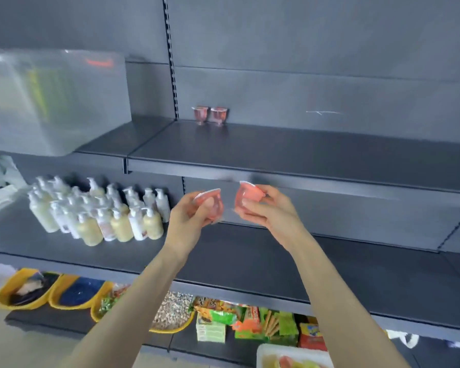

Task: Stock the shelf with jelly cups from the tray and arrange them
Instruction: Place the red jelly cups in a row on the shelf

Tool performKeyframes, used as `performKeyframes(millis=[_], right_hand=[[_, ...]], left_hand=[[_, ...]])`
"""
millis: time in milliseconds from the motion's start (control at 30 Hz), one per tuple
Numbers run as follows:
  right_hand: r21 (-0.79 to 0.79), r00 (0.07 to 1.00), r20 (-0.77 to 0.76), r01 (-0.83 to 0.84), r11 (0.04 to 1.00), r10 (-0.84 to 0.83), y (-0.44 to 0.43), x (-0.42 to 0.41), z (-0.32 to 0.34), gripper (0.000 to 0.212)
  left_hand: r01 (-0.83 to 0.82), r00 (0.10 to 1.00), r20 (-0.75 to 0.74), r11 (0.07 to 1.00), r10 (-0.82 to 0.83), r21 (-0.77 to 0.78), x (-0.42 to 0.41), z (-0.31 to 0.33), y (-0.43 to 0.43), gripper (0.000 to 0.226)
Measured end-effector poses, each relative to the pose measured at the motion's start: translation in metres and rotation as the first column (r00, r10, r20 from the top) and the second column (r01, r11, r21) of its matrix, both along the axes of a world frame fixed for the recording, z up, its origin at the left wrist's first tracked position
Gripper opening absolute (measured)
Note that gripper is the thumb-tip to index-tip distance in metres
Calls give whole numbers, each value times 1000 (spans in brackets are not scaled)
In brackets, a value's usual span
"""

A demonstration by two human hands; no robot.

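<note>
Fingers (255, 208) half-covering both blurred jelly cups (250, 193); tray (263, 351) cut off below.

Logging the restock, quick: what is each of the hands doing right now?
Left hand: holds a pink jelly cup.
Right hand: holds a second pink jelly cup.

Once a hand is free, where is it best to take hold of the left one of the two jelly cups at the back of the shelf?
Probably at the wide top rim of the left jelly cup, coming from the front and above. It stands upright and narrows downward, and the right cup crowds its side.
</note>
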State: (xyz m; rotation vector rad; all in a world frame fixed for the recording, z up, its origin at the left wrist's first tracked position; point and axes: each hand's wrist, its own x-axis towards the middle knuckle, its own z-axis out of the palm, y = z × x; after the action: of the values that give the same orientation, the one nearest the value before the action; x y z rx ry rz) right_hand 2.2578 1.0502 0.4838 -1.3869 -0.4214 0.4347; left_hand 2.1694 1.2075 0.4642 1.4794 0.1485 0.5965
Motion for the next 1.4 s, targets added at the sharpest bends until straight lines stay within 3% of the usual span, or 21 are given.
performKeyframes(millis=[133,433,833,1133,1400], right_hand=[[-60,965,222,159,985,-142,28,15,41,35],[-192,879,414,336,922,-235,54,109,83,41],[-469,764,643,446,762,-51,76,276,85,45],[-549,737,675,463,696,42,107,354,72,50],[-519,637,767,552,653,71,124,367,63,40]], left_hand=[[6,1000,16,986,-9,167,28,39,41,22],[-5,1000,-16,908,13,419,136,80,83,26],[-1,978,-175,833,118,554,302,86,101,34],[-24,969,-178,783,171,621,374,79,112,34],[-18,984,-118,736,133,677,395,76,122,25]])
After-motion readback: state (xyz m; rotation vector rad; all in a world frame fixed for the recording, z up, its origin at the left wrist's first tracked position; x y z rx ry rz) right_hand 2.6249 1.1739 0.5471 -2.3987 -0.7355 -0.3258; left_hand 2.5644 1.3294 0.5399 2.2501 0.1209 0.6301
